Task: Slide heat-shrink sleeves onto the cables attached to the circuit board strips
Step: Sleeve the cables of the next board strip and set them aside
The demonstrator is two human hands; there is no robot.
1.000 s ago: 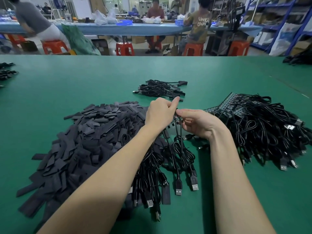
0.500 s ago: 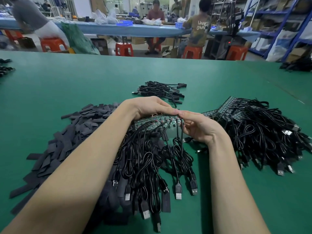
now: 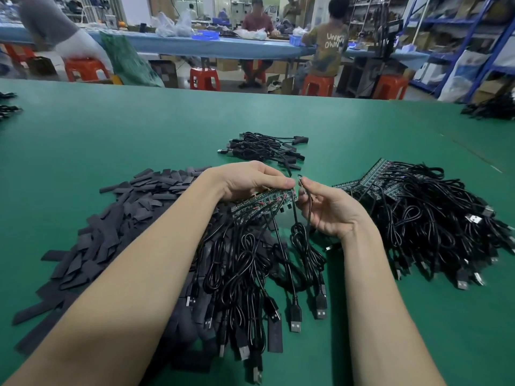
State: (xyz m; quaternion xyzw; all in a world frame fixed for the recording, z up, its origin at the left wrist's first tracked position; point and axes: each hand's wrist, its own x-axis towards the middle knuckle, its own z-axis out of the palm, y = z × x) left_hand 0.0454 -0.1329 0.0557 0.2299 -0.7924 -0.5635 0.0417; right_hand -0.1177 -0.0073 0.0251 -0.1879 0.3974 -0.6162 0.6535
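The left hand point(image 3: 245, 179) grips a circuit board strip point(image 3: 262, 203) above the green table point(image 3: 139, 140), fingers curled over its top edge. The right hand point(image 3: 324, 208) pinches one black cable point(image 3: 305, 196) beside the strip's end (sleeve too small to tell). Heat-shrink sleeves point(image 3: 111, 227) lie heaped at left.

Pretty clearly a factory assembly floor: long green worktable point(image 3: 139, 129), workers on red plastic stools point(image 3: 204, 78) at a blue bench point(image 3: 223, 47), metal storage shelves point(image 3: 473, 37), heaps of USB cables point(image 3: 434, 218).
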